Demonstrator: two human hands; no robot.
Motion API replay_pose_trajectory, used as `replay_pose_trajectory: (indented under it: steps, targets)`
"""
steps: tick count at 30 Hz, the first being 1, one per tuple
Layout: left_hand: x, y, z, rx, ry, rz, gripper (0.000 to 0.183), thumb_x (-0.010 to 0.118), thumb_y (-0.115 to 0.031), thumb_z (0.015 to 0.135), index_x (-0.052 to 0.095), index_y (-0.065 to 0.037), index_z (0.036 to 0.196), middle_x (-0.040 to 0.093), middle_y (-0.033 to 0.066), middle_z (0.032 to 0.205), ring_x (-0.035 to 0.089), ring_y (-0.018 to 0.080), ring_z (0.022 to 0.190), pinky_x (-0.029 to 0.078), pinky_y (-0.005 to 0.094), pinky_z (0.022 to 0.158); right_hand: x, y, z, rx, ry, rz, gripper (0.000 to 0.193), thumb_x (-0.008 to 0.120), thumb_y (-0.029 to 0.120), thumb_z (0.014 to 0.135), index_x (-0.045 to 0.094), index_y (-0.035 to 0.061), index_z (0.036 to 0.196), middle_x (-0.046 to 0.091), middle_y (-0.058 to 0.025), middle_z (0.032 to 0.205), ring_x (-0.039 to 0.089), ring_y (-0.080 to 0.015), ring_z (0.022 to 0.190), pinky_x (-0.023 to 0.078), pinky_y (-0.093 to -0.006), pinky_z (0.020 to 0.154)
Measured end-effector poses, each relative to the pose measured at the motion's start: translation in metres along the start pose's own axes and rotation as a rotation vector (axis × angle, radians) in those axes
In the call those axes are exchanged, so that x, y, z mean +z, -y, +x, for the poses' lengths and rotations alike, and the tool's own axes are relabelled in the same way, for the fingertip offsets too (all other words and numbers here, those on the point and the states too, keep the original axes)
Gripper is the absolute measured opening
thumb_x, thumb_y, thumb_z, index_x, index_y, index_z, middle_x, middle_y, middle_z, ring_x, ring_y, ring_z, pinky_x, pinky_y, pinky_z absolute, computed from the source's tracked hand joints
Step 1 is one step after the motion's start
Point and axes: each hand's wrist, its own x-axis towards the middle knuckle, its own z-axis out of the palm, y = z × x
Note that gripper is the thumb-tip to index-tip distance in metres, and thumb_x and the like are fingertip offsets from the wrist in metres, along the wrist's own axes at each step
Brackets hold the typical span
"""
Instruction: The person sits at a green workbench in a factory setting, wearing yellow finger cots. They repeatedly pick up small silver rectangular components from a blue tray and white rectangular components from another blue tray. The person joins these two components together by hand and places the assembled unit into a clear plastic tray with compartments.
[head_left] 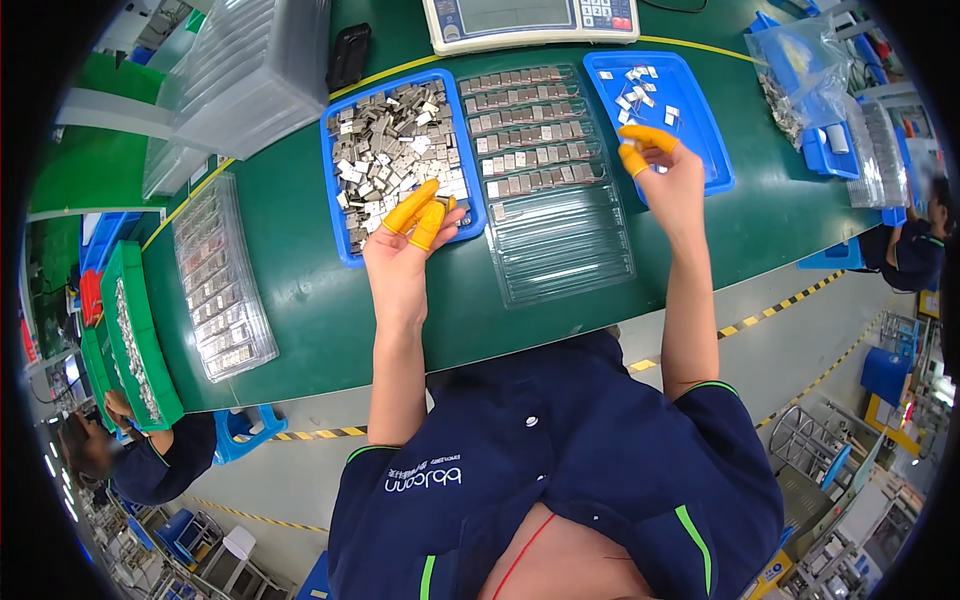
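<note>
My left hand (398, 268), with yellow finger cots on its thumb and fingers, is closed above the near right part of a blue tray (331, 190) heaped with small metal battery-like pieces (385, 140). What its fingertips hold, if anything, is hidden. Yellow cots also cover fingers of my right hand (668, 175), which pinches over a second blue tray (700, 130). A small white piece shows between those fingertips, though its detail is too small to read. Several loose white pieces (636, 92) lie in that tray. Between the hands is a clear plastic tray (560, 245), its far rows filled with similar metal pieces.
A scale (535, 25) stands at the far edge. Stacked clear trays (245, 80) rise at the far left, beside a black object (348, 57). Another filled clear tray (222, 285) and a green bin (140, 340) are at left. Co-workers sit at both sides.
</note>
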Motion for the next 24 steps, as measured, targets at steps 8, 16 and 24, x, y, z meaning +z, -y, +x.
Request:
replay_pose_trajectory:
  steps: [8,16,24]
  targets:
    - [0.011,0.005,-0.006,-0.128,0.1,0.014,0.025,0.058,-0.004,0.086,0.058,0.003,0.11,0.064,0.0158,0.1,0.066,0.0252,0.087,0.056,0.0266,0.066,0.031,0.046,-0.045,0.196,0.228,0.64,0.026,0.07,0.001,0.075,0.064,-0.0008,0.1,0.067,-0.0094,0.092,0.062,-0.012,0.082,0.048,-0.0231,0.077]
    - [0.019,0.016,-0.013,0.061,0.116,0.036,0.027,0.065,-0.001,0.08,0.06,0.005,0.106,0.065,0.0155,0.095,0.066,0.0231,0.084,0.055,0.0261,0.067,0.038,0.058,-0.052,0.075,0.327,0.466,0.018,0.072,0.006,0.072,0.069,-0.0003,0.088,0.069,-0.0064,0.087,0.062,-0.0124,0.081,0.048,-0.0252,0.077]
    - [0.035,0.016,-0.02,0.17,-0.055,0.241,0.022,0.061,0.003,0.082,0.06,0.007,0.104,0.064,0.0151,0.1,0.065,0.0213,0.084,0.054,0.0268,0.072,0.038,0.062,-0.055,0.168,0.355,0.628,0.017,0.07,0.005,0.075,0.069,-0.0007,0.091,0.068,-0.0069,0.089,0.062,-0.0119,0.082,0.047,-0.0252,0.078]
